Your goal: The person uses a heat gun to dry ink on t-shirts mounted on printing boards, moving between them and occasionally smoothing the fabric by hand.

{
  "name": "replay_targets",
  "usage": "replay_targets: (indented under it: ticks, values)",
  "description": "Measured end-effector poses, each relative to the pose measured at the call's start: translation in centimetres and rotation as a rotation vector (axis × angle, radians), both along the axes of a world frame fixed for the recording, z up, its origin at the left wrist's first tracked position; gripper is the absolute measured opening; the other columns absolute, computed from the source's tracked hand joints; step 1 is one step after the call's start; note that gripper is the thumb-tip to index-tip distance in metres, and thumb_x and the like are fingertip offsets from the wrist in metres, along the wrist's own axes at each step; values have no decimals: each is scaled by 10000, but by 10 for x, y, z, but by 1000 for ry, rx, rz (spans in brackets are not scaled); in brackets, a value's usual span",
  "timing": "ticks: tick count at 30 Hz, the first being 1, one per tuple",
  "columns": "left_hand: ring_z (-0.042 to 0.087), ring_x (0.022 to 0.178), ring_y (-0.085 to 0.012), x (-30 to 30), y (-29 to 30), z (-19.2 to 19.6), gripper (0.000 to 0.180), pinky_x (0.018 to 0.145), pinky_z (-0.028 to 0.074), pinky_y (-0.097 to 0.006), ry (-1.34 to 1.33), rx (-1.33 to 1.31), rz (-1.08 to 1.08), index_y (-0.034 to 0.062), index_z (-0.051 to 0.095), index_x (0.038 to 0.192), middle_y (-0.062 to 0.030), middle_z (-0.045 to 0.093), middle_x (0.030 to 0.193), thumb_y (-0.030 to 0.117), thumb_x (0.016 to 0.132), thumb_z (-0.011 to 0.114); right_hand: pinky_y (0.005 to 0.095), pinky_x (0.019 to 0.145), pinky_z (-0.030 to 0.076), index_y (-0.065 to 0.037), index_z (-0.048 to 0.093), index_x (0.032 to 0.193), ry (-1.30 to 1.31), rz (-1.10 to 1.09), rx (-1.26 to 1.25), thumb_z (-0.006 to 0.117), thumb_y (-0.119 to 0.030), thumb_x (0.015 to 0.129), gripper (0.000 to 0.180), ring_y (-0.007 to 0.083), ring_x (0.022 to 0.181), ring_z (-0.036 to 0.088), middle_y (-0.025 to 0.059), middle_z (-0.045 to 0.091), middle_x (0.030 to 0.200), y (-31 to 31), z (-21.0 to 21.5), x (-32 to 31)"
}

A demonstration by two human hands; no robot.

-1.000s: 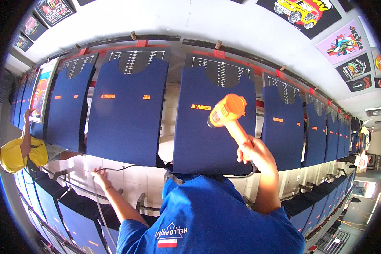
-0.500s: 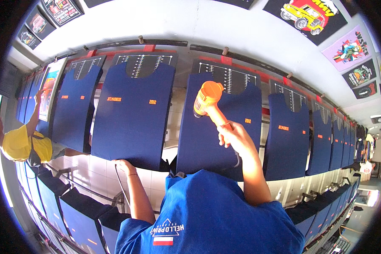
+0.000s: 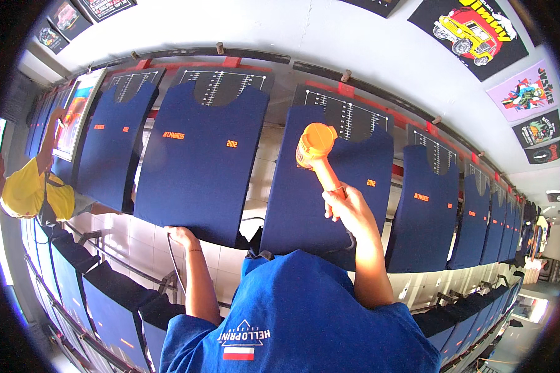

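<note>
At twelve o'clock, orange heat gun (image 3: 315,144) gripped in closed right hand (image 3: 348,208), now swung left onto the navy shirt (image 3: 330,186); left hand (image 3: 182,236), fingers curled, pinching cord at nine o'clock.

Bright, even light fills the room. A white glare burns at the far left edge, another at the lower right. Shadows are soft. The fisheye bends straight lines strongly toward the dark round rim. Focus is sharp centrally.

Heat gun (image 3: 315,146) farther left, lower
</note>
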State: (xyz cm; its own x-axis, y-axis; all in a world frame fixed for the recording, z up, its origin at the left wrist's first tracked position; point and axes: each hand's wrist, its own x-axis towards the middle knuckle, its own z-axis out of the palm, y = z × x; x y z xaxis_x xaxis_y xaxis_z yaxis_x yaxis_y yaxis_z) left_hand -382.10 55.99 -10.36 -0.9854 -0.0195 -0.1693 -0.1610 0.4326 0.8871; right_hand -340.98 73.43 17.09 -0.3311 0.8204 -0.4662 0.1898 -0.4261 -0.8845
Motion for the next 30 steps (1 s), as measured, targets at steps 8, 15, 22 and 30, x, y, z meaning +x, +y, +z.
replay_targets:
  ticks: [8, 15, 22, 30]
  values:
    - [569, 891, -213, 2, 5, 18, 298, 812, 449, -302, -58, 178, 113, 15, 561, 1057, -112, 607, 1027, 213, 1006, 344, 198, 505, 442, -19, 560, 995, -14, 37, 2, 622, -278, 904, 281, 71, 584, 570, -1, 574, 710, 3, 1, -1]
    - [588, 877, -222, 1, 0, 8, 333, 798, 455, -314, 12, -76, 38, 10, 573, 1028, -116, 619, 999, 238, 1011, 331, 207, 518, 449, -24, 559, 1008, -10, 36, -16, 618, -269, 906, 272, 72, 598, 570, 0, 566, 701, 5, -2, 0]
    - [556, 891, -235, -12, -14, -15, 443, 830, 430, -345, 104, -27, 46, -22, 579, 1012, -110, 611, 1021, 346, 996, 334, 207, 521, 455, -17, 566, 1009, -31, 23, -67, 624, -262, 898, 275, 77, 600, 582, 5, 585, 716, 8, 1, -2]
    - [519, 879, -217, 0, -2, 6, 425, 849, 410, -336, 38, 68, 50, -38, 555, 1034, -117, 590, 1008, 297, 1007, 295, 213, 531, 457, -25, 567, 1006, -53, 16, -29, 623, -262, 899, 266, 77, 606, 583, 3, 582, 717, 6, 2, 2]
